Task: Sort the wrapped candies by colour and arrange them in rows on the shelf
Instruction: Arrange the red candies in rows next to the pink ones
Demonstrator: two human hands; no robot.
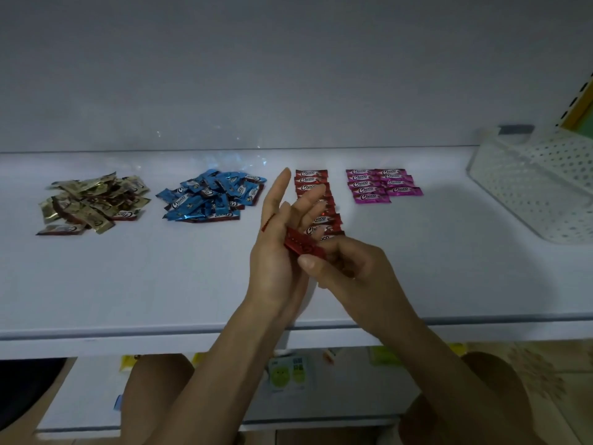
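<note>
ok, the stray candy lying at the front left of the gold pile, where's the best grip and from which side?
Pinch the stray candy across its narrow width at mid-length, probably best coming from above on the front side of the shelf. It lies flat, long axis roughly left-right, with bare shelf in front, while the gold pile crowds its back and right.

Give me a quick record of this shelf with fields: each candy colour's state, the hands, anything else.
gold candies: loose pile, left end of shelf
blue candies: loose pile, right of gold
red row: lined up, partly hidden by hands
pink candies: two neat columns, right of red
left hand: open, held red candies on palm
right hand: pinches the held red candies
basket: white, perforated, right end
</note>
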